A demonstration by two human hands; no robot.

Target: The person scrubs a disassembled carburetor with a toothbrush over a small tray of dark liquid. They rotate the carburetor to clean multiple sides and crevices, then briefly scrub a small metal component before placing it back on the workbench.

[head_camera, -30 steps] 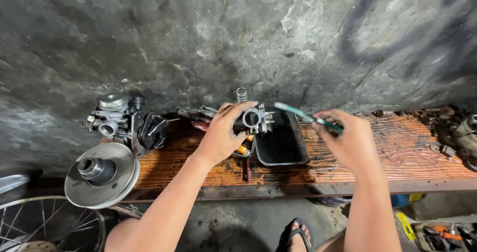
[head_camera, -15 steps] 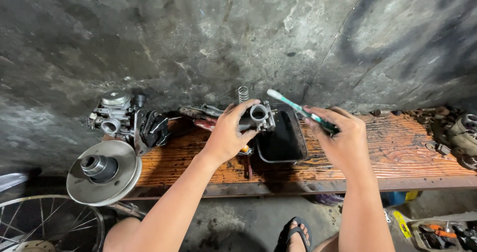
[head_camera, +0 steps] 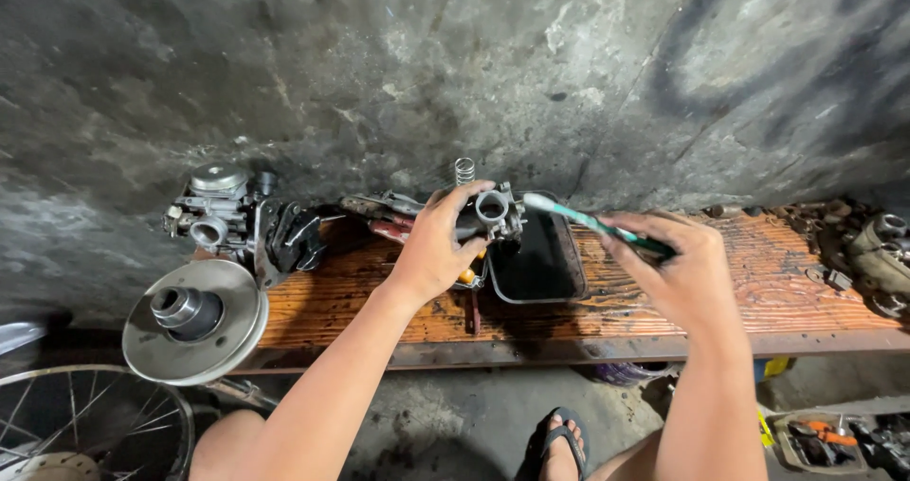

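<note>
At frame centre, the left hand (head_camera: 438, 244) grips a carburetor (head_camera: 491, 212) above a dark tray (head_camera: 536, 258), catching drips; the right hand (head_camera: 684, 271) clenches a green toothbrush (head_camera: 592, 223) aimed at it.

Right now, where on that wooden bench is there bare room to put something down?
Bare planks on the wooden bench lie between the pulley disc and black tray, and right of the tray. Crowded: around the left carburetor and the parts at far right.

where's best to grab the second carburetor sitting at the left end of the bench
Probably by its middle body, from above and the front. The spare carburetor stands upright near the wall, round cap on top and bore facing out. The black part crowds its right, so close the fingers front to back.
</note>
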